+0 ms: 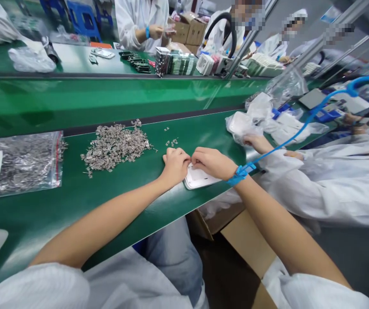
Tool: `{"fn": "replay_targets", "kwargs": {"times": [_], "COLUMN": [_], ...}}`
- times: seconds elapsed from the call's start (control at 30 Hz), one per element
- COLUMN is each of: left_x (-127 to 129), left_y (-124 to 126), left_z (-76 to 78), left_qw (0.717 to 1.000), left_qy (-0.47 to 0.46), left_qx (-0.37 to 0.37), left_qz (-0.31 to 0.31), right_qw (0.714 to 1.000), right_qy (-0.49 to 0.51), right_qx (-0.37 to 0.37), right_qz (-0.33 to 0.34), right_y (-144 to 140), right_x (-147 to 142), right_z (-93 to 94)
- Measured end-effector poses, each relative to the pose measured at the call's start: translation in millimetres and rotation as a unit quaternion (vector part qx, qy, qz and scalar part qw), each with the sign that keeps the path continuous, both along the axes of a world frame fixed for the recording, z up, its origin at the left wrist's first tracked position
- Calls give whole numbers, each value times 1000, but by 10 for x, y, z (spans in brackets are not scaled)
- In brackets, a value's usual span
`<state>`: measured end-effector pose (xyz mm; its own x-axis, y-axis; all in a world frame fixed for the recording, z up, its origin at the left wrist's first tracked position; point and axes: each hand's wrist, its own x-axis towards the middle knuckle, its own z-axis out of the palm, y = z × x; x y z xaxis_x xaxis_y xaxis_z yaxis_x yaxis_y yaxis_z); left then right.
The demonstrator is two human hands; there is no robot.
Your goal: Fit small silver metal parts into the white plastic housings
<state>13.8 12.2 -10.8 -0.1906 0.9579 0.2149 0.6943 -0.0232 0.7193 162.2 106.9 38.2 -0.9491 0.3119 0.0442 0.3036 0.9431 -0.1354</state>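
My left hand point(175, 165) and my right hand point(213, 163) meet over a flat white plastic part point(199, 179) that lies near the front edge of the green bench point(75, 201). Both hands have their fingers curled down on its top edge; what the fingertips pinch is hidden. A blue wrist strap point(241, 172) with a coiled blue cord point(310, 119) circles my right wrist. A heap of small metal clips point(115, 146) lies just left of my left hand, and a few loose clips point(171, 141) sit above it.
A clear zip bag of metal clips point(19, 163) lies at far left. A green conveyor belt point(107, 101) runs behind. A neighbour's hand point(257, 141) on the right holds a bagged white part point(240, 124). Other people in white coats work across the belt beside stacked parts point(174, 62) and cardboard boxes point(189, 30).
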Motion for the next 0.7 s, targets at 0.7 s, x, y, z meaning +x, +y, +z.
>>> {"fn": "replay_targets", "kwargs": {"times": [0.7], "left_x": [49], "left_y": [-21], "left_z": [13], "left_qw": [1000], "left_qy": [19], "left_qx": [1], "left_qz": [1], "right_qw": [989], "right_qy": [126], "right_qx": [75], "right_qz": [5], "right_y": [-142], "right_x": [485], "right_z": [-165]}}
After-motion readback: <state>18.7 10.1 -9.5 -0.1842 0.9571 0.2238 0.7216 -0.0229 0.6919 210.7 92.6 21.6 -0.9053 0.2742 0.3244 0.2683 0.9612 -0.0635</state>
